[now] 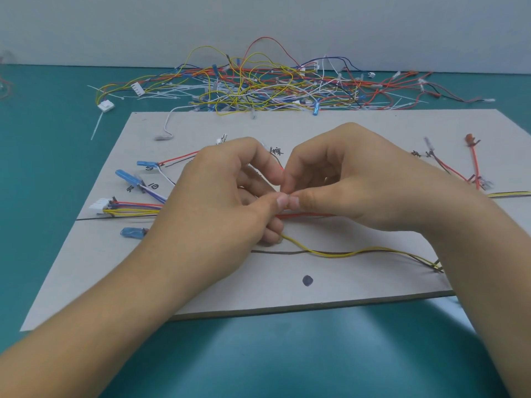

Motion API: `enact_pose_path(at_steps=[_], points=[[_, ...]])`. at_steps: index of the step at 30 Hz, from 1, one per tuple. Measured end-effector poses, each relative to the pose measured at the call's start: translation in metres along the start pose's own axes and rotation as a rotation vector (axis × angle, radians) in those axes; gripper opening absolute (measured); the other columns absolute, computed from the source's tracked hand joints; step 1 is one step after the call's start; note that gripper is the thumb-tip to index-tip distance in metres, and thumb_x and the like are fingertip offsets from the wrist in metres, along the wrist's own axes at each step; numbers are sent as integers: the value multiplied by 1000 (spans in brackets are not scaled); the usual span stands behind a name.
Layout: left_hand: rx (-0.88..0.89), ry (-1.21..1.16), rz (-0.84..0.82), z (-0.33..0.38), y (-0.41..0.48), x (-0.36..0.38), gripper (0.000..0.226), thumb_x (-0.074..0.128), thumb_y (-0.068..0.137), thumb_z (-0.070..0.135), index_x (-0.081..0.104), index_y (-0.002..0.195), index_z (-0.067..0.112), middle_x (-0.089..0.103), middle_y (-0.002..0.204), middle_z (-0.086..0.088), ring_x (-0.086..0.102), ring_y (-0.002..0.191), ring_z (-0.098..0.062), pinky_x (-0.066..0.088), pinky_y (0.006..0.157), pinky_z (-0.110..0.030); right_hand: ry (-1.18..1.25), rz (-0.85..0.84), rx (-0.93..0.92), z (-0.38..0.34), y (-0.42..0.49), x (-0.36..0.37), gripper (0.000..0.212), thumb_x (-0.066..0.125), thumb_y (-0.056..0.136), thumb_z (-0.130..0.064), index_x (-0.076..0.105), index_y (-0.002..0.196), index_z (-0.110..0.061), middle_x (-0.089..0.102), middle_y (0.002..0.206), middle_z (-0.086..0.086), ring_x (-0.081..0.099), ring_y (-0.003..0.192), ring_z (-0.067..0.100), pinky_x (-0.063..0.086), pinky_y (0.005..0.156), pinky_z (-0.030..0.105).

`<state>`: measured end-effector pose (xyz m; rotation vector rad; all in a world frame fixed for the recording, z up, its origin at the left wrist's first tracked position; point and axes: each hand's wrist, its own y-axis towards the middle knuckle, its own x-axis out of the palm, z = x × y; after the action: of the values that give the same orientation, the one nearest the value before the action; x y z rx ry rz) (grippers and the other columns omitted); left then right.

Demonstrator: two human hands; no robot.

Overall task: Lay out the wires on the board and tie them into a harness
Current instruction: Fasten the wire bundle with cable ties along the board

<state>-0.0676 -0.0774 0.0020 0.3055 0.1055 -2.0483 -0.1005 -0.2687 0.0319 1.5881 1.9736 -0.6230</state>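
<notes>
pinching the wire bundle [310, 215] at mid-board, my left hand [227, 196] and right hand [353, 182] curl thumb-to-forefinger on it, i judge to gather strands for tying. it runs across the grey board [287, 288]; the spare wire pile [258, 84] sits behind on the tabletop [57, 110].

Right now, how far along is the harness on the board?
Done: white connector and blue terminals sit at the board's left, wires routed inward. In hand: left hand and right hand pinch the wire bundle mid-board; any tie is hidden. Left: yellow wire lies loose in front; spare wire pile behind.
</notes>
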Motion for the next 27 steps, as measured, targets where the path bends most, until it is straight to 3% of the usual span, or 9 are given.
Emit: enact_pose_path(at_steps=[10,19,27], points=[[-17,17,11,0,0,-1,25,77,87,-2,68,78,19,71,68,-8,73,53,-24,59,43,-39,-29,29,41,0,1,-3,13,78,87,-9,76,79,-19,74,70,3,53,47,0,38,50,9],[1,119,40,2,3,-7,15,81,87,7,68,81,12,71,62,-2,68,41,-20,44,30,-27,-13,68,32,-2,2,2,12,76,87,-9,74,79,-18,70,67,3,50,46,0,37,47,11],[34,207,25,4,3,-10,8,80,87,15,74,82,19,59,44,15,41,24,-3,32,30,-17,-37,89,9,-5,1,4,17,70,85,-5,73,77,-20,70,68,6,50,48,2,40,48,16]])
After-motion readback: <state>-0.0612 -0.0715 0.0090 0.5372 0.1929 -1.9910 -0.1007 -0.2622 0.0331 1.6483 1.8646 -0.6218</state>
